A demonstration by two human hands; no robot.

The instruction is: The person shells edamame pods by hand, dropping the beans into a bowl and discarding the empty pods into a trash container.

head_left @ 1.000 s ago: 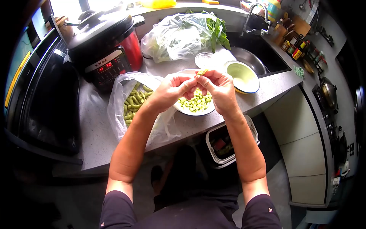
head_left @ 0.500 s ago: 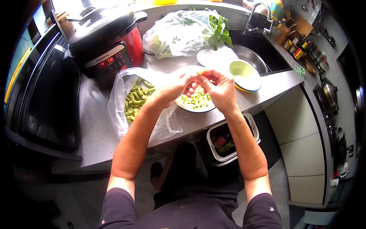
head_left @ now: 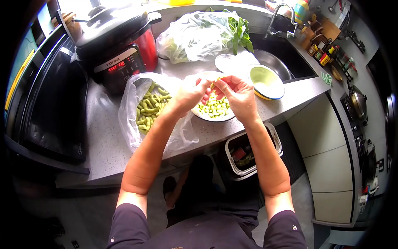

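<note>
Over a bowl [head_left: 226, 119] of shelled green soybeans [head_left: 213, 107], my left hand [head_left: 190, 96] and my right hand [head_left: 240, 98] meet fingertip to fingertip. Both pinch a small green soybean pod [head_left: 212, 85], mostly covered by the fingers. Left of the bowl, a clear plastic bag [head_left: 129, 120] lies open with several whole pods [head_left: 151, 108] in it; my left forearm passes over its right side. A pale green bowl [head_left: 266, 81] stands to the right of my right hand.
A red and black electric cooker [head_left: 118, 54] stands behind the bag. Leafy greens in plastic [head_left: 195, 37] lie at the back, near the sink [head_left: 300, 60] and its faucet [head_left: 282, 18]. Below the counter edge is an open bin [head_left: 241, 171]. A black appliance [head_left: 56, 108] is at left.
My hands stay over the bowl, and the fingertips have parted slightly, so more of the pod shows between them. The bag and bowls have not moved.
</note>
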